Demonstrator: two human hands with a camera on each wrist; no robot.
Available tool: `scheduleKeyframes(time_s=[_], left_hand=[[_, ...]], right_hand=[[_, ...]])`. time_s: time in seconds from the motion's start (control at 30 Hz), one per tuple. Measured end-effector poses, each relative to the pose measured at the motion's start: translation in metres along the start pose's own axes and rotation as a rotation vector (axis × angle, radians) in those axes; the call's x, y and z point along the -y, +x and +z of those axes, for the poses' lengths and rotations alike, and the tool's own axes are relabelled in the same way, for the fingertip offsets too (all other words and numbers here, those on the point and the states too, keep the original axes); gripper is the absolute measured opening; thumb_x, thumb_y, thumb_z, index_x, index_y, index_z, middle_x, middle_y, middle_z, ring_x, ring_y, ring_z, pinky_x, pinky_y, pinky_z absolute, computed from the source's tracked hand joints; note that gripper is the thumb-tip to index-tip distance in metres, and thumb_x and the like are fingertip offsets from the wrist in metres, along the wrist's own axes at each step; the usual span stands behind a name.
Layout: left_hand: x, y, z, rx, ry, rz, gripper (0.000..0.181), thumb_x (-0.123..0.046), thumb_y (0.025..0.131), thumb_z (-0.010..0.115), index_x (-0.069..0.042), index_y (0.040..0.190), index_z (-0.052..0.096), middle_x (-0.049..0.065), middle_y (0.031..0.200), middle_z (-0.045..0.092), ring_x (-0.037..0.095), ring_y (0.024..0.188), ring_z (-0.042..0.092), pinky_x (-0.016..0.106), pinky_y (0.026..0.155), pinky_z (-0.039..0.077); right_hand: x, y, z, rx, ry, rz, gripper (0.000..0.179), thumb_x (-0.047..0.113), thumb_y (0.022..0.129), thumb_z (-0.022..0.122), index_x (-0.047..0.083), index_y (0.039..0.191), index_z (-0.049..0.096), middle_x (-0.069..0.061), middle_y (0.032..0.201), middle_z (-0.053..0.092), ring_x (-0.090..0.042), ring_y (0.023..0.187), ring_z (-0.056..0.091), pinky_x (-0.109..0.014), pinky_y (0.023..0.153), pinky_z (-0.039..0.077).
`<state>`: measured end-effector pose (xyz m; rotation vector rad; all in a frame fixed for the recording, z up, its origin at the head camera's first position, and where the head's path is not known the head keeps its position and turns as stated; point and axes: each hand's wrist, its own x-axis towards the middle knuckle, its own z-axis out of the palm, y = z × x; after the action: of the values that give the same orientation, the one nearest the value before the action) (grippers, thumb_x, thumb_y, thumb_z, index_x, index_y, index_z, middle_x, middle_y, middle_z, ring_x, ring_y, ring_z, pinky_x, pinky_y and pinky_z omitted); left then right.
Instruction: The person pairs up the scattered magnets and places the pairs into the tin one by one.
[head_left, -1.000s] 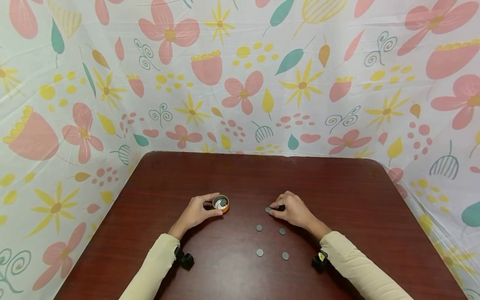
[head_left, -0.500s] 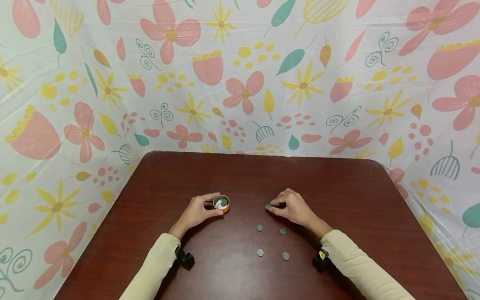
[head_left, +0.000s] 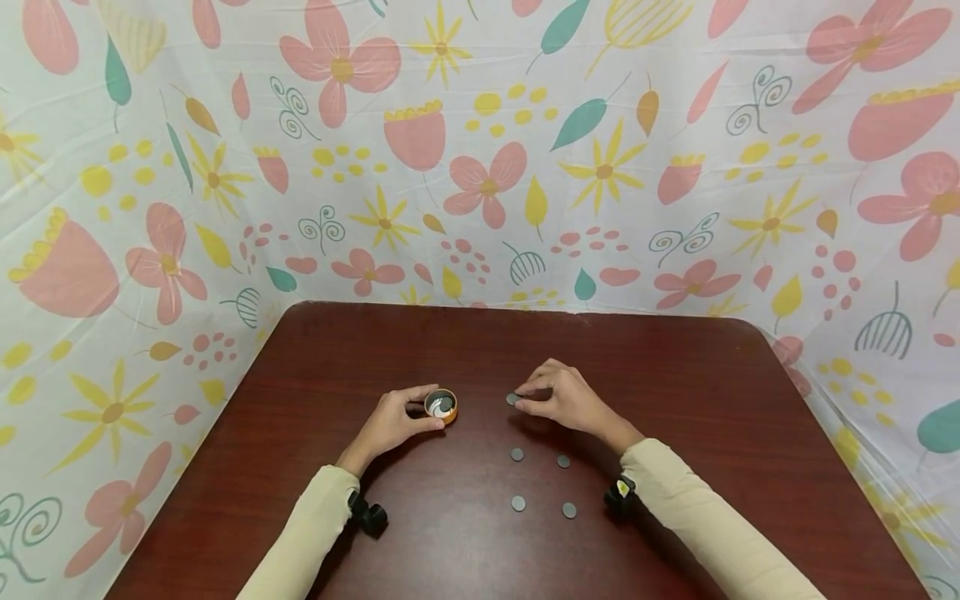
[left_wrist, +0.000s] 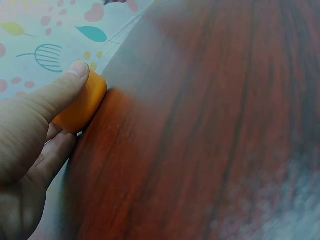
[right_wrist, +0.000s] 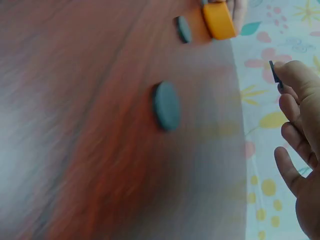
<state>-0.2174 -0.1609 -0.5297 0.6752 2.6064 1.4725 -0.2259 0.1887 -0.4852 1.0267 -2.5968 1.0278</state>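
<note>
Right hand (head_left: 567, 400) and the disc (head_left: 512, 399) clamped in its fingers have moved left, still short of the cup (left_wrist: 87, 107), which the left hand (head_left: 393, 423) grips. I'd fear that edge pinch slipping, or the cup's rim knocking the disc away.

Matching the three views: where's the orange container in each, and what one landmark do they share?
Head: orange container is a little left of centre, below mid-height.
Left wrist: orange container is toward the left side, slightly above mid-height.
Right wrist: orange container is at the top, right of centre.
Shared landmark: the left hand, holding it in all three; only part of that hand shows in the right wrist view.
</note>
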Motion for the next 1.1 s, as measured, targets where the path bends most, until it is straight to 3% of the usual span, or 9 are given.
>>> scheduleKeyframes(time_s=[0.7, 1.1], left_hand=[[0.0, 0.001, 0.001, -0.016, -0.038, -0.011, 0.066, -0.026, 0.083, 0.087, -0.006, 0.141, 0.062, 0.008, 0.134, 0.067, 0.024, 0.109, 0.07, 0.04, 0.093, 0.058], [0.0, 0.002, 0.002, -0.017, -0.044, 0.009, 0.066, -0.025, 0.084, 0.086, -0.006, 0.142, 0.061, 0.009, 0.135, 0.066, 0.024, 0.111, 0.07, 0.04, 0.093, 0.058]], right_hand=[[0.023, 0.065, 0.038, 0.137, 0.051, -0.119, 0.014, 0.028, 0.088, 0.084, 0.019, 0.099, 0.084, 0.011, 0.091, 0.072, -0.007, 0.089, 0.056, -0.028, 0.074, 0.051], [0.028, 0.078, 0.064, 0.191, 0.026, -0.119, 0.017, 0.027, 0.089, 0.083, 0.016, 0.101, 0.084, 0.009, 0.088, 0.07, -0.008, 0.084, 0.053, -0.026, 0.072, 0.049]])
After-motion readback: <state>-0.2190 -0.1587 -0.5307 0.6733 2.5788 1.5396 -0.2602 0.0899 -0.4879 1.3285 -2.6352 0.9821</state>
